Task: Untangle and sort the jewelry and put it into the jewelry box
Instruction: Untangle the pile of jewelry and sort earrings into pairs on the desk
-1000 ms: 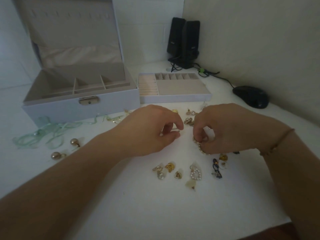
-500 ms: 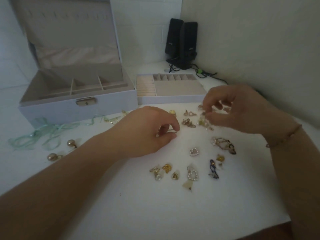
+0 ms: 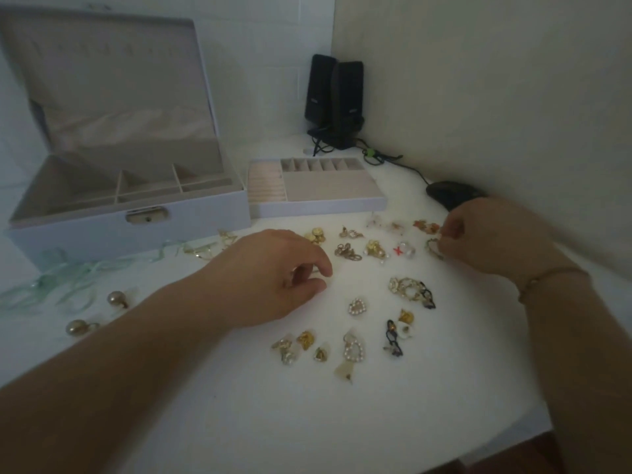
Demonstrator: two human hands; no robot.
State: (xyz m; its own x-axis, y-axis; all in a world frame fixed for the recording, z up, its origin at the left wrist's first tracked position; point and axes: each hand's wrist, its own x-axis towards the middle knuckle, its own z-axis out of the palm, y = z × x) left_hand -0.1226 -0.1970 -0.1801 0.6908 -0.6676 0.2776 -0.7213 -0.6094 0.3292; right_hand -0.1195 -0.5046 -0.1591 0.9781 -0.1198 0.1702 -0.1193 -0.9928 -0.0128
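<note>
The open white jewelry box [image 3: 191,220] stands at the back left, its lifted-out tray [image 3: 318,203] beside it. Several small earrings and charms lie scattered on the white table: gold pieces [image 3: 347,251], a pearl heart [image 3: 357,306], a tangled gold and black cluster [image 3: 412,290]. My left hand [image 3: 273,278] rests mid-table with fingers curled, thumb tip near the index finger; whether anything is between them is hidden. My right hand [image 3: 489,241] is at the right rear and pinches a small beaded piece [image 3: 433,248] just above the table.
Pale green ribbon [image 3: 68,278] and two round bead earrings [image 3: 116,299] lie at the left. A black mouse [image 3: 451,195], its cable and two black speakers [image 3: 335,97] sit in the back corner. The table's front edge runs near my right forearm.
My right hand has lifted away from the middle and moved right and back with a small beaded piece, uncovering more jewelry. My left hand has stayed nearly still.
</note>
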